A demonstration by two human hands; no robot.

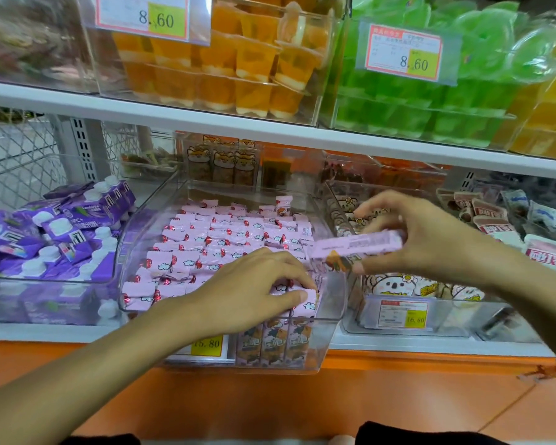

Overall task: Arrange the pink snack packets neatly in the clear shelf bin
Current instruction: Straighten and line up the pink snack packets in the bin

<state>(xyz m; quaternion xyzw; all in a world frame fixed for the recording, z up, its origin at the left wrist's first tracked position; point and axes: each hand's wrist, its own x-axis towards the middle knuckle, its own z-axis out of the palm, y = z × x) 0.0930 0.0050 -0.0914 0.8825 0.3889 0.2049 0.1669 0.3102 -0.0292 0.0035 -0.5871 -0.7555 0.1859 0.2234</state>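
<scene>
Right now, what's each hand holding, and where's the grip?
Right hand pinches a pink snack packet at its right end, level over the clear bin. Left hand grips the upright packets at the bin's front right, by their tops.

1. Two hands are showing: the left hand and the right hand.
2. Four price tags are showing, among them an upper tag.
3. Pink packets are lying too many to count.
4. Three packets are standing at the bin's front.
</scene>
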